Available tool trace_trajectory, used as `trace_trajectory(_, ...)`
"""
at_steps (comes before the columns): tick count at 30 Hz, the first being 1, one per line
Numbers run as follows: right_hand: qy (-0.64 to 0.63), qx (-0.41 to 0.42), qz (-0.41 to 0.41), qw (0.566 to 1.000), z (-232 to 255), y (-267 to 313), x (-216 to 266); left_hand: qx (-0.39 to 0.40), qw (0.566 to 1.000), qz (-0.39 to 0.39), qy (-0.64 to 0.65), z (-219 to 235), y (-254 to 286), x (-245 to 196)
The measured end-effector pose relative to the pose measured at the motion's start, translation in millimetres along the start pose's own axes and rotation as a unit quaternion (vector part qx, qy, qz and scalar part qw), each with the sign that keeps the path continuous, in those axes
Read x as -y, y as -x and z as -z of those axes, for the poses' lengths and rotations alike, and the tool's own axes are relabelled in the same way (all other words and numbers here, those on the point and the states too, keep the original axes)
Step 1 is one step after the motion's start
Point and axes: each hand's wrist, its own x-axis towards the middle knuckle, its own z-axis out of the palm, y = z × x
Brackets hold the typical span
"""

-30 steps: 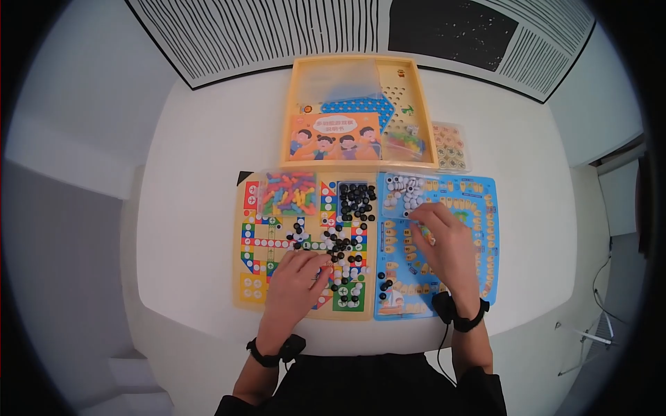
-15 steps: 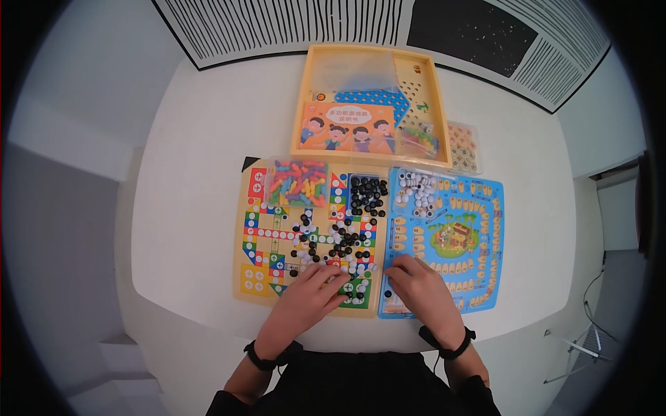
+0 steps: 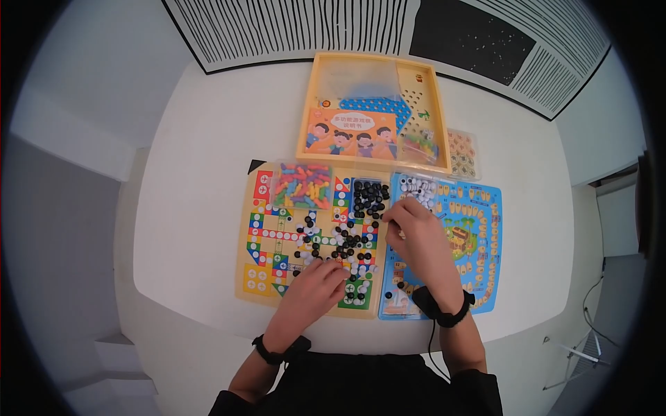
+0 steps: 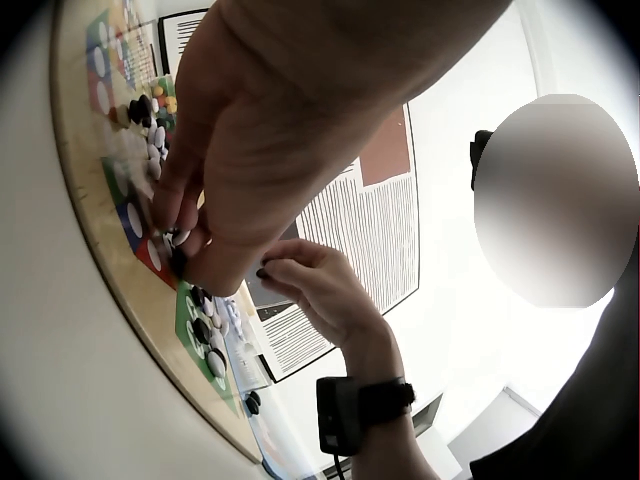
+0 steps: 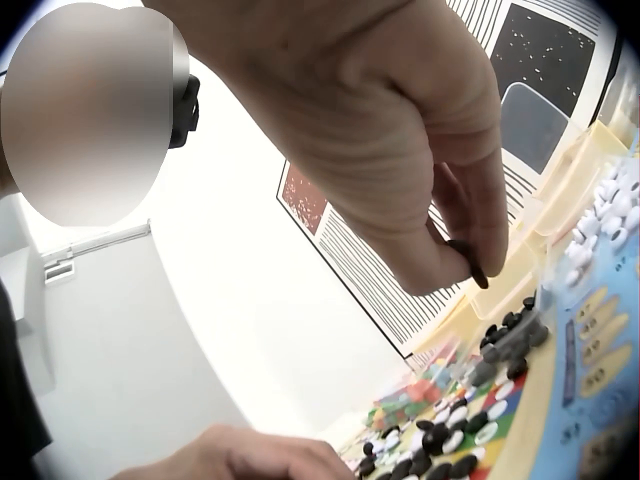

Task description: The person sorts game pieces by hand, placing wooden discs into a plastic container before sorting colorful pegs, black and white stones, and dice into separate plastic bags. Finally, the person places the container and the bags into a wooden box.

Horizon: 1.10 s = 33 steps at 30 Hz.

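Observation:
The right hand (image 3: 424, 243) pinches a black piece (image 5: 468, 262) between thumb and fingers, raised near the box of black pieces (image 3: 370, 197). At the lower middle of the multicoloured game board (image 3: 258, 283), the left hand (image 3: 311, 297) has its fingertips down among scattered black and white pieces (image 3: 350, 240). In the left wrist view, its thumb and fingers close around a black piece (image 4: 179, 262), with a white one beside it. White pieces (image 3: 416, 187) fill a clear box at the top of the blue board (image 3: 485, 277).
A yellow-rimmed wooden tray (image 3: 302, 111) behind the boards holds an orange booklet (image 3: 352, 133) and a bag of coloured pieces (image 3: 420, 147). Colourful pegs (image 3: 303, 185) sit in a clear box at the board's upper left. Round wooden pieces (image 3: 463, 152) lie beside the tray.
The right hand went from the white pieces' box down to the blue board's lower left, then up towards the black pieces' box with a black piece. The left hand stays low on the board.

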Motion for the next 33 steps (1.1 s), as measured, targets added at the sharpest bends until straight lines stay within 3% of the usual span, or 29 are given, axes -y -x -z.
trace_trajectory(2, -0.028, -0.080, 0.001, 0.996, 0.9, -13.2, 4.3, -0.028, 1.000, 0.006, 0.014, -1.5, -1.3, 1.1)
trace_trajectory(6, 0.024, -0.102, 0.029, 0.994, 5.2, 3.6, 4.7, -0.061, 0.997, 0.018, 0.033, -5.5, -1.5, 3.7)
trace_trajectory(8, 0.022, 0.001, 0.013, 1.000, 9.0, 36.0, -0.2, -0.033, 0.999, 0.016, 0.040, -1.1, -3.1, 1.7)
trace_trajectory(9, 0.022, 0.005, 0.016, 1.000, 9.1, 50.1, 1.5, -0.035, 0.998, 0.019, 0.040, -1.7, -3.6, 2.7)
trace_trajectory(11, 0.022, 0.091, -0.029, 0.995, 8.7, 78.7, 6.4, -0.033, 0.999, 0.002, 0.032, -3.6, -4.0, 2.9)
trace_trajectory(17, -0.006, 0.052, -0.018, 0.998, -11.4, 114.3, 6.6, 0.034, 0.999, 0.010, 0.014, -1.2, -13.1, -1.0)
trace_trajectory(21, -0.015, 0.030, -0.012, 0.999, -11.2, 114.0, 2.7, 0.034, 0.999, 0.005, 0.038, -0.2, -16.5, -2.5)
trace_trajectory(24, 0.001, 0.043, -0.024, 0.999, -11.0, 109.8, -0.6, 0.006, 0.997, 0.046, 0.056, 2.1, -14.9, -4.3)
trace_trajectory(33, -0.014, 0.086, 0.004, 0.996, 6.7, 53.9, -7.4, -0.007, 0.996, 0.085, 0.013, 19.1, 2.9, 5.7)
